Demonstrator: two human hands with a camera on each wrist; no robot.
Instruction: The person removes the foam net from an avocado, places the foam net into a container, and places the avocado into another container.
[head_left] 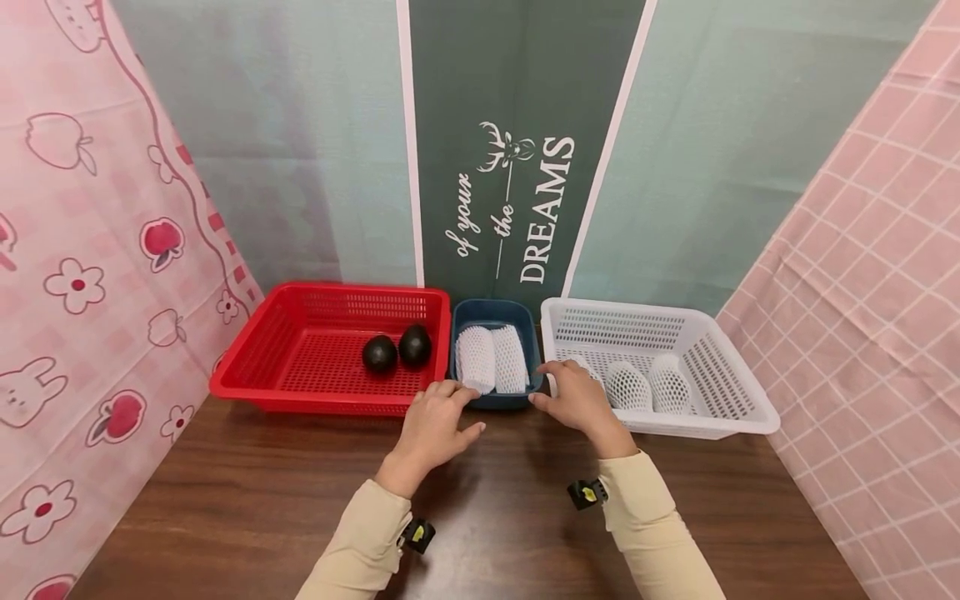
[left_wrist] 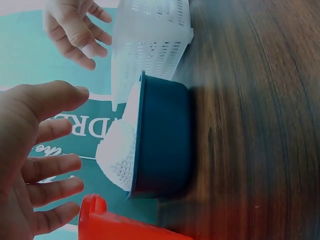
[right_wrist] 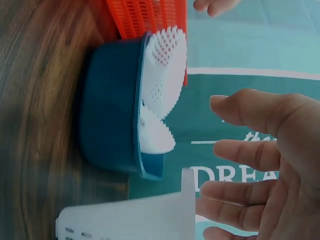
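Note:
My left hand (head_left: 437, 423) hovers over the front right corner of the red basket, fingers spread and holding nothing. On the other side, my right hand (head_left: 576, 398) is above the gap between the blue bin and the white basket, its fingers loosely bent and bare. Between the hands stands a small blue bin (left_wrist: 165, 140) with white foam net sleeves (head_left: 476, 358) lying in it. Two dark avocados (head_left: 379, 355) sit at the right side of the red basket (head_left: 300, 396). In the white basket (head_left: 720, 423) lie several net-wrapped avocados (head_left: 628, 387), partly behind my right hand.
The containers stand in a row on a brown wooden table (head_left: 495, 517), against a green printed cloth (head_left: 315, 167) at the back. Pink patterned cloths (head_left: 82, 350) hang at the left and right sides.

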